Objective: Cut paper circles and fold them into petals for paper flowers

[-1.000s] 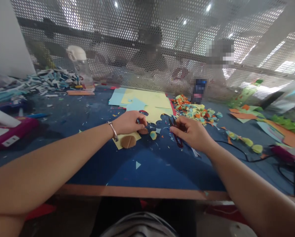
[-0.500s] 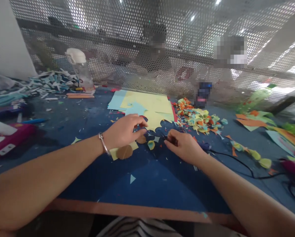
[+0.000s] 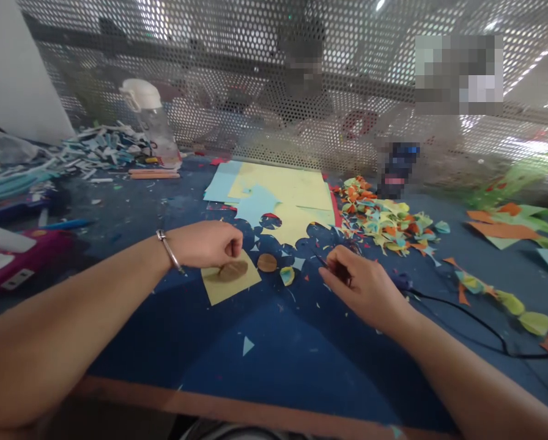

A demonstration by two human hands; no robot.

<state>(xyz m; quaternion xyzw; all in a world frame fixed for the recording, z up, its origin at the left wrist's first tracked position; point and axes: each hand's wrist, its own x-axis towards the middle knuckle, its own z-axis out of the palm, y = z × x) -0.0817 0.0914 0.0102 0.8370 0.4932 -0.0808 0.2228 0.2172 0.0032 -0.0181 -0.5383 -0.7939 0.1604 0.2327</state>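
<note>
My left hand (image 3: 207, 243), a bracelet at its wrist, is closed with fingers curled down over a yellow paper square (image 3: 216, 288). A brown disc (image 3: 232, 269) lies on that square, just below the fingertips; whether they pinch anything is hidden. To the right, my right hand (image 3: 363, 278) is closed around what look like scissors, with a thin dark blade (image 3: 320, 253) pointing left and the handles mostly covered. Between the hands lie another brown disc (image 3: 267, 263) and a small yellow-and-blue folded paper piece (image 3: 287, 276).
Yellow sheets (image 3: 283, 189) and pale blue sheets (image 3: 221, 180) with rounded cut-outs lie ahead. Colourful paper bits (image 3: 388, 220) are heaped at right, near a glue gun's black cord (image 3: 466, 315). A bottle (image 3: 152, 122) stands at back left before a perforated screen (image 3: 237, 91). A magenta device (image 3: 30, 260) is left.
My left hand has drawn back leftward from the sheets' edge, and its fingers have closed over the yellow square, now more exposed. My right hand keeps its hold; the view has shifted slightly.
</note>
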